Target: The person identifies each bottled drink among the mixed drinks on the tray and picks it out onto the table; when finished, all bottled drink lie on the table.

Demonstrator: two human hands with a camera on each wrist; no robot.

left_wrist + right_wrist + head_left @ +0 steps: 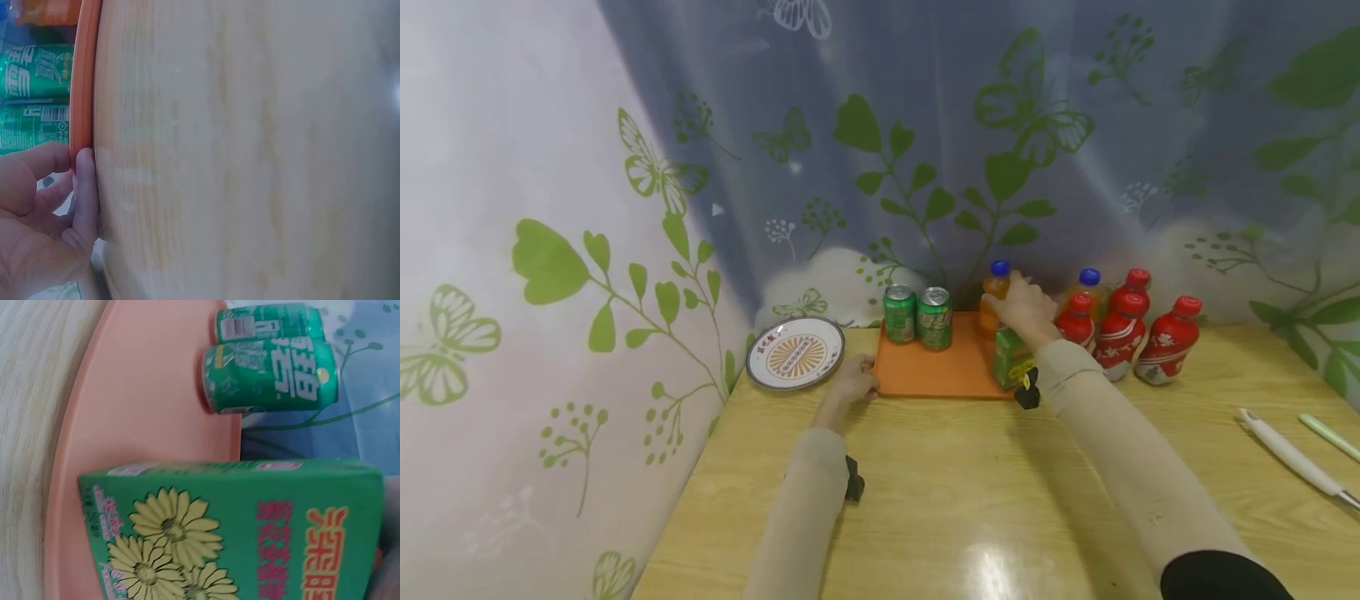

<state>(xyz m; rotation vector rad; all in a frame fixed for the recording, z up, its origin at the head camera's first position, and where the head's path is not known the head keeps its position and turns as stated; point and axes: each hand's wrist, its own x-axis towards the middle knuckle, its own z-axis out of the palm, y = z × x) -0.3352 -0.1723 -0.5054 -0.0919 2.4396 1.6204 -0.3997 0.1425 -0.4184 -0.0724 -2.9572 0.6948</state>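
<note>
My left hand [854,379] pinches the left rim of an orange tray [925,379]; thumb and finger meet on that rim in the left wrist view. Two green soda cans [936,319] stand side by side on the tray's back left part. At the tray's back right, my right hand [1028,307] grips an orange drink bottle with a blue cap [999,268] near its top. A green drink carton with yellow flowers [231,531] stands in front of that bottle, below the right hand. In the right wrist view the carton hides most of the hand.
Several red-capped bottles [1168,342] and another blue-capped orange bottle [1089,277] stand right of the tray. A patterned plate [795,353] lies to its left. Two long-handled utensils, one with a white handle [1292,454], lie at the right. A patterned curtain [910,125] borders the table behind.
</note>
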